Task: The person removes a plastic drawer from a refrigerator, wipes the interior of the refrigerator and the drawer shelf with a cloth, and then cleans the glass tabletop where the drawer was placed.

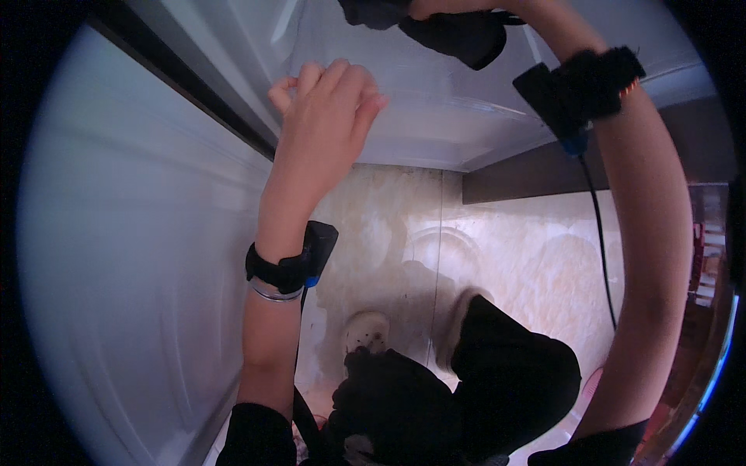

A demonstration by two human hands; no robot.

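Observation:
My left hand point(326, 110) is raised in front of a glossy white panel point(402, 128), back of the hand towards me and fingers curled; its palm is hidden, and no held thing shows. At the top edge, my right hand point(443, 7) is partly cut off, its fingers on a soft-looking black item point(457, 38) that hangs before the panel. Another dark piece point(373, 13) lies just left of these fingers; whether the two are joined cannot be told. Both wrists wear black straps with small black cabled devices, and a silver bangle point(277, 294) circles the left forearm.
A large white door-like panel point(145, 233) with a dark edge point(192, 87) stands close on the left. A grey-brown base strip point(524, 175) runs along the right. Below are the tiled floor point(373, 221), my light shoes point(367, 329) and a black cable point(603, 250) beside my right arm.

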